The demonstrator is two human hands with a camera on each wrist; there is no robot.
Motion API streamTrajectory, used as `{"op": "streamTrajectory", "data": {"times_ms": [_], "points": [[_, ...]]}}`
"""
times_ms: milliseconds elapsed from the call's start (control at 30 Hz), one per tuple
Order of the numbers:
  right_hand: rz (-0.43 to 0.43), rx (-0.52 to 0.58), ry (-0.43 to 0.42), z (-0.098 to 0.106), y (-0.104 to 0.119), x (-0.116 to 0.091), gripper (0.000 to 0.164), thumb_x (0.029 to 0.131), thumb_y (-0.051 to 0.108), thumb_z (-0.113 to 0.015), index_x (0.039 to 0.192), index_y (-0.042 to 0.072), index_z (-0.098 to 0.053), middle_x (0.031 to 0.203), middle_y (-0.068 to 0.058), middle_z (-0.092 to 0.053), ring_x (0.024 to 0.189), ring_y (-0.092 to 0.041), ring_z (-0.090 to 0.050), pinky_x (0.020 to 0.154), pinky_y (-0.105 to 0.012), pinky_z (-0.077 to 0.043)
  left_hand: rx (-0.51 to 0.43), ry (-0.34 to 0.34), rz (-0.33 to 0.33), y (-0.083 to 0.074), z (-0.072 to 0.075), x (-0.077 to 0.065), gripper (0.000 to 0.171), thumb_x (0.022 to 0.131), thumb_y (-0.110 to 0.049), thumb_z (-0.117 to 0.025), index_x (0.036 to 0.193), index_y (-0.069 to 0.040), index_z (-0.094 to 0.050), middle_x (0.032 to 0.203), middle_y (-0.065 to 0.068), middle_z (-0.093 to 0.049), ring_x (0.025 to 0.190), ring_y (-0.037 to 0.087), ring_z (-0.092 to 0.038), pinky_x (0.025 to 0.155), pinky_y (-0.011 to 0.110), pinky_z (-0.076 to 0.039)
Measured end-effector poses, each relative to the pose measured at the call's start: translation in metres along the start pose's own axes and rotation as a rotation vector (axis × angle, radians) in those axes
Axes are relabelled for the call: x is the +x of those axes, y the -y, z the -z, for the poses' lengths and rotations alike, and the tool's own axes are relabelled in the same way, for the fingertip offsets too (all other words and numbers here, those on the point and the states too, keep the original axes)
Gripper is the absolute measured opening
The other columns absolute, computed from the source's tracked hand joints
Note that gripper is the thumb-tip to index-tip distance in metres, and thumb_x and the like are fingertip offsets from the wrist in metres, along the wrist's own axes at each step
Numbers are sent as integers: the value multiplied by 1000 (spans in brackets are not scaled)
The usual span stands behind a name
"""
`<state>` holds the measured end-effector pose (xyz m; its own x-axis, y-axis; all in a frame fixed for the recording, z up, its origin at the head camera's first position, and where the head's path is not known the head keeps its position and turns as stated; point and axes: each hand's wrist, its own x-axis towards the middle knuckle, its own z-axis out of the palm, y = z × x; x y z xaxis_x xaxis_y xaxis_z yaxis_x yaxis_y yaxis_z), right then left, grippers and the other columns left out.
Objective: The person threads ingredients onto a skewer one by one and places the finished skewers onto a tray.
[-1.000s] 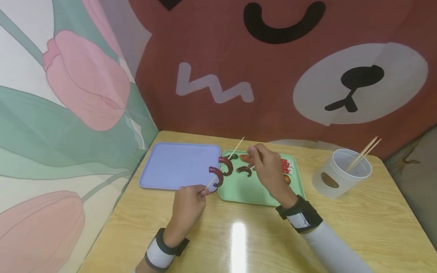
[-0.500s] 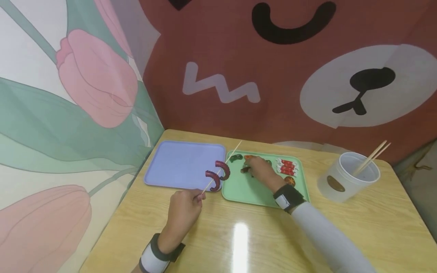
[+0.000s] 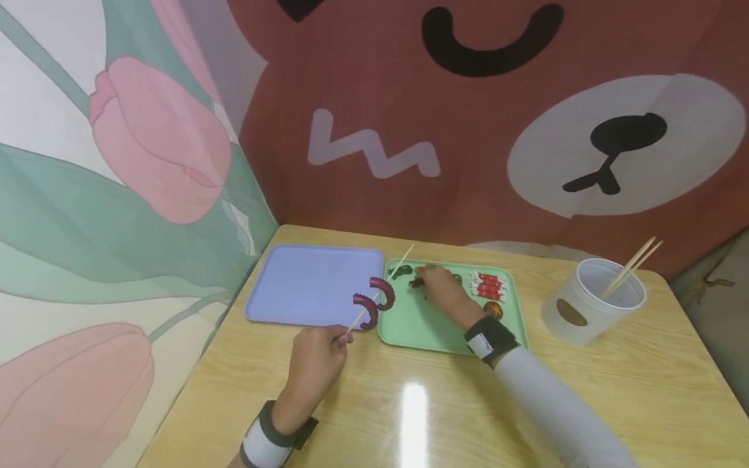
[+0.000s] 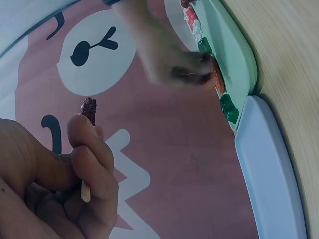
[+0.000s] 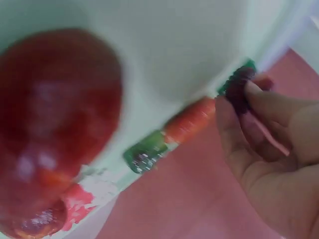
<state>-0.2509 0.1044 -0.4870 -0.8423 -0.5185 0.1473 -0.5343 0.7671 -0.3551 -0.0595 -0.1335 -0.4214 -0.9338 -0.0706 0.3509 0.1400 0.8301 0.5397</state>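
Dark tentacle piece [image 5: 239, 89], pinched by the right hand [image 3: 449, 296] at the green tray's [image 3: 409, 328] far left part; skewer [image 3: 401, 261], gripped by the left hand [image 3: 318, 357] off the tray's near left corner, slants away, bare tip nearer the right hand.

A white tub [image 3: 593, 318] holding sticks [image 3: 633, 266] stands on a wooden table [image 3: 638, 390] before a wall [image 3: 339, 65] picturing a bear [image 3: 480, 143].

L hand [image 4: 62, 174]: pinches stick [image 4: 85, 192] — end pokes out below, dark-red knobbly pc [image 4: 88, 108] at top
R hand [image 4: 167, 62]: blurred, by orange pc [image 4: 218, 77]
Green tray [image 4: 241, 55]: orange pc btwn 2 green pcs [image 4: 229, 108]
Blue tray [image 4: 273, 174]: right beside green tray, on wood tbl [image 4: 291, 74]
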Motion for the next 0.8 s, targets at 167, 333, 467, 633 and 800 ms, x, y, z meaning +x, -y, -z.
{"op": "streamTrajectory", "data": {"times_ms": [167,333,467,633,800], "points": [[-199,400,-111,39,8,-7,22,97,12,-71,118,8,-74,112,-12,-77,93,-26,-76,72,-35,-62,-13,28,-15,-2,-5,1,24,74,11,-72,76,-12,-81,73,1,-77,66,19,-72,58,32,-58],[-282,669,-202,81,14,-25,34,94,26,-76,125,13,-73,116,-11,-77,91,-18,-77,78,-30,-61,-14,51,-36,-3,-9,2,24,74,11,-72,77,-12,-81,74,1,-78,67,18,-73,60,31,-58],[-304,807,-184,104,19,-39,38,95,30,-75,129,13,-70,119,-13,-75,93,-14,-77,87,-24,-60,-27,76,-42,-4,-12,3,25,73,13,-72,80,-9,-81,74,1,-77,66,17,-72,59,28,-57],[-329,832,-154,116,25,-48,37,94,30,-76,127,14,-72,123,-6,-75,95,-14,-76,90,-24,-60,-37,102,-46,-6,-17,4,28,73,15,-69,82,-8,-82,73,1,-77,65,15,-71,58,25,-56],[-326,816,-160,120,27,-54,35,93,29,-77,125,15,-73,124,-3,-75,97,-14,-76,89,-24,-60,-36,96,-70,-7,-22,6,28,73,15,-68,78,-10,-81,72,0,-76,63,14,-69,57,26,-55]]}}
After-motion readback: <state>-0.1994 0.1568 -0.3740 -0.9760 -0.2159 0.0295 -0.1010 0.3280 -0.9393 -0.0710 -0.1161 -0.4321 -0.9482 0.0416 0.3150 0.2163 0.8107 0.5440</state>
